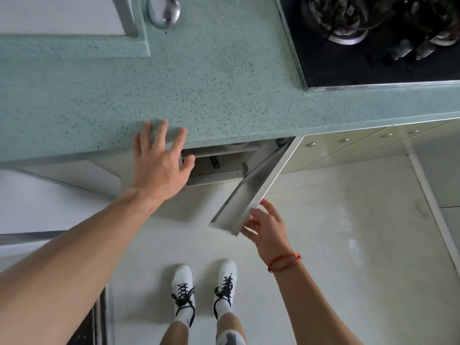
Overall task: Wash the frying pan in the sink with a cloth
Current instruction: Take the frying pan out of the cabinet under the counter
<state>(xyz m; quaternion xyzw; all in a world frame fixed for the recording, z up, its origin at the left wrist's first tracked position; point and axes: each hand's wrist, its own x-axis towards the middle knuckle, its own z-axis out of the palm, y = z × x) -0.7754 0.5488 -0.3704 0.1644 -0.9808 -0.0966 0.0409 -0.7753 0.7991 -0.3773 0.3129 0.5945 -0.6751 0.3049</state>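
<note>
The left hand is spread open over the surface's front edge, the right hand grips the open cabinet door beneath, the hob sits at its right back corner, and whether the rim inside the cabinet is the frying pan cannot be told.

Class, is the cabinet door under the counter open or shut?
Open. The cabinet door angles out over the floor, the right hand at its free edge.
</note>
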